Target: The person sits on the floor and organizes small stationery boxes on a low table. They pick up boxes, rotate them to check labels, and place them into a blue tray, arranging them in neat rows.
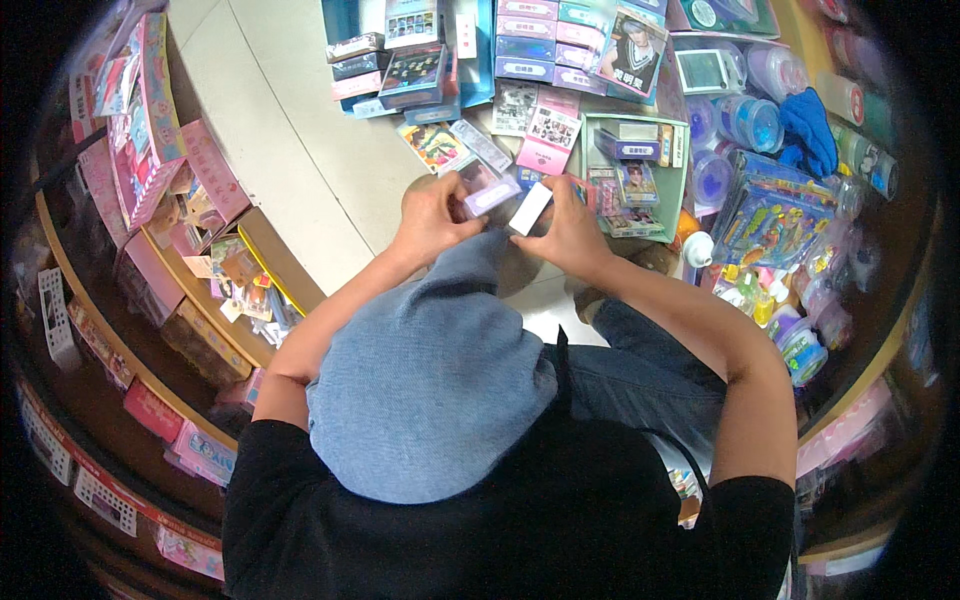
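My left hand (435, 214) grips a small lavender card box (492, 196) by its left end, and the box is tilted. A hand's width to the right, my right hand (570, 229) pinches a small box with a plain white side (531, 210) between thumb and fingers. The two boxes are close but apart. Just beyond them lie a pink card pack (549, 142), a black-and-white printed pack (514, 107) and a colourful picture card (433, 146). To the right of my right hand stands a pale green open box (679, 187) with small card boxes inside.
Stacked lavender, pink and blue boxes (525, 49) stand at the far side, next to a blue display box (480, 67). On the right are clear tubs (742, 124), a blue cloth (810, 131) and bagged picture packs (780, 217). Shelves (202, 296) with cartons curve along the left.
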The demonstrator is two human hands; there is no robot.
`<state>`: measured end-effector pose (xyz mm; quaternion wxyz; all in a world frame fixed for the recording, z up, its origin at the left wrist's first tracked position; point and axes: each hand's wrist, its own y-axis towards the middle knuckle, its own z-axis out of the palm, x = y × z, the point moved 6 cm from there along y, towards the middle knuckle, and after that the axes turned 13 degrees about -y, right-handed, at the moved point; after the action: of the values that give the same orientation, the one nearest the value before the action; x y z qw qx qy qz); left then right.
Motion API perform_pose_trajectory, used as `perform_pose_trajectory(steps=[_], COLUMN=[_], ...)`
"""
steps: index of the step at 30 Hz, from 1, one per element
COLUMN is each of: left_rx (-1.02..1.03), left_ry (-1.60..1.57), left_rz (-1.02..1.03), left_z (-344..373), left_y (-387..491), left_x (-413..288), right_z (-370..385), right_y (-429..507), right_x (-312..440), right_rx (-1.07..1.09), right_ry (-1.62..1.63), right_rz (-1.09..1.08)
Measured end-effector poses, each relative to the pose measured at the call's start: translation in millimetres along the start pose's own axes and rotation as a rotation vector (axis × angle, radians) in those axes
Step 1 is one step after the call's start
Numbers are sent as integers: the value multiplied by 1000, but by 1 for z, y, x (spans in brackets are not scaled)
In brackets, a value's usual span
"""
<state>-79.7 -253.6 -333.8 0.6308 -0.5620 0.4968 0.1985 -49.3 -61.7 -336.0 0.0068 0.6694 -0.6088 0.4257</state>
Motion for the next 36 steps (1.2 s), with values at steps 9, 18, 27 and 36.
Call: perform_pose_trajectory(steps=[9,18,27,36], left_rx=[131,62,95,187], left_ry=[6,202,186,164], left_rz=[82,150,161,82], left_z=[34,23,24,24], left_y=[2,-1,-3,1], left_x=[-1,-10,-3,5], right_z=[10,-34,-38,-50], right_y=[1,31,65,21], right_x=[-10,-13,-7,-22], right_rx=[16,7,-174,404], right_ry=[143,-422,-623,593], right_rz=[195,-236,-199,74])
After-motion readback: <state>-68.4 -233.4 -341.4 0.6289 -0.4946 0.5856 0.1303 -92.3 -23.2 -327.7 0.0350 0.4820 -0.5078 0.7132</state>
